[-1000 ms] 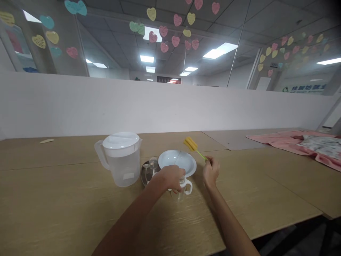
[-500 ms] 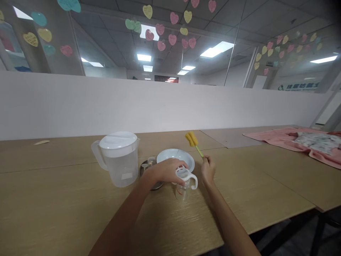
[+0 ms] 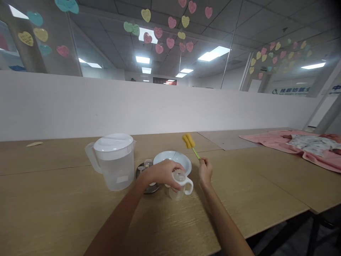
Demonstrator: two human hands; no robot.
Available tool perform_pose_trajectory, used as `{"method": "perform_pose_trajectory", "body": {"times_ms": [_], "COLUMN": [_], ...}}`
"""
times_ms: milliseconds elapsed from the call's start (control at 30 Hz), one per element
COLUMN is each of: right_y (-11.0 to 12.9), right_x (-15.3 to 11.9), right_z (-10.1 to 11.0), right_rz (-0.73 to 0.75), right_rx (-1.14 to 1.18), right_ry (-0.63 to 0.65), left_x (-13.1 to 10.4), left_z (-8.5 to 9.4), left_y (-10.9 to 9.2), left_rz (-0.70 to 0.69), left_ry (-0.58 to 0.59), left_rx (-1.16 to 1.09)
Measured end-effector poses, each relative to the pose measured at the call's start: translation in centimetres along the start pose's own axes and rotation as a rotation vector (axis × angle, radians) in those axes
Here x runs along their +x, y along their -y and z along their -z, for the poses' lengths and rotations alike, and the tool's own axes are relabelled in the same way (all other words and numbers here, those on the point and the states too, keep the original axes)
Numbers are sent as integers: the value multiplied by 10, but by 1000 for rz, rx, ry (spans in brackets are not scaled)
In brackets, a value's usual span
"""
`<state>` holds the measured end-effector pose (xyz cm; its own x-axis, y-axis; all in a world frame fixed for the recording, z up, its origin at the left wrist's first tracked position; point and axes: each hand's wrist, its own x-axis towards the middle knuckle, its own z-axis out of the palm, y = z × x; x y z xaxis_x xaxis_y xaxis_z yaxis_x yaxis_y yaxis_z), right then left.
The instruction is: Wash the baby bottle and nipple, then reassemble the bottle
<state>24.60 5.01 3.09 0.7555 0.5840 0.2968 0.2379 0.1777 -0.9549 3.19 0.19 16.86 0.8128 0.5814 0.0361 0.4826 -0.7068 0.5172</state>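
Note:
My left hand [image 3: 167, 172] is wrapped around the upper part of a clear baby bottle [image 3: 176, 193], which has a white handle on its right side. The bottle's mouth faces up, and red markings show on its wall. In my right hand [image 3: 205, 171], a bottle brush [image 3: 188, 140] with a yellow sponge head and a thin green handle points up and to the left. The brush head is apart from the bottle, above and behind it. Behind my left hand lies a white bowl [image 3: 172, 154], partly covered by that hand.
A lidded translucent pitcher [image 3: 117, 167] stands to the left. Beside it, a dark metal tray [image 3: 151, 189] holds small clear bottle parts. A pink towel [image 3: 269, 139] with patterned white cloth [image 3: 310, 143] lies at the right. A low white wall [image 3: 160, 106] runs behind the table.
The view has shifted slightly. The baby bottle has tilted a little in my left hand, its base now farther left. My right hand keeps its hold on the brush.

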Motion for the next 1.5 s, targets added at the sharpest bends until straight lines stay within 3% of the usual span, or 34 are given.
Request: {"method": "perform_pose_trajectory", "body": {"times_ms": [200, 333, 467, 700, 867, 967, 1033, 1133, 1267, 1367, 1433, 1500], "right_y": [10, 17, 21, 13, 9, 5, 3, 0, -5, -14, -20, -24], "right_x": [-5, -12, -16, -14, -26, -31, -27, -13, 9, 19, 22, 20], "right_z": [2, 5, 11, 22, 15, 11, 13, 17, 20, 19, 16, 13], "right_rz": [142, 339, 598, 1118, 1296, 1239, 1081, 814, 486, 191, 115, 117], "right_rx": [118, 123, 9, -340, -311, -378, -452, -496, -548, -671, -715, -726], "right_ry": [-54, -60, -19, -262, -249, -140, -118, -188, -270, -72, 76, 155], "left_x": [-13, -6, 0, 5, 20, 29, 30, 23, 13, 8, 5, 2], "left_z": [25, 22, 19, 17, -7, -22, -24, -15, 1, 9, 13, 12], "left_y": [18, 34, 40, 40, 34, 33, 32, 29, 31, 33, 29, 17], "left_rz": [100, 137, 143, 134, 58, -32, -24, 38, 110, 146, 144, 107], "left_ry": [-373, -446, -459, -356, -269, -239, -286, -415, -476, -602, -682, -676], "left_rx": [-113, -35, 173, 625, 731, 739, 759, 833, 846, 610, 344, 69]}}
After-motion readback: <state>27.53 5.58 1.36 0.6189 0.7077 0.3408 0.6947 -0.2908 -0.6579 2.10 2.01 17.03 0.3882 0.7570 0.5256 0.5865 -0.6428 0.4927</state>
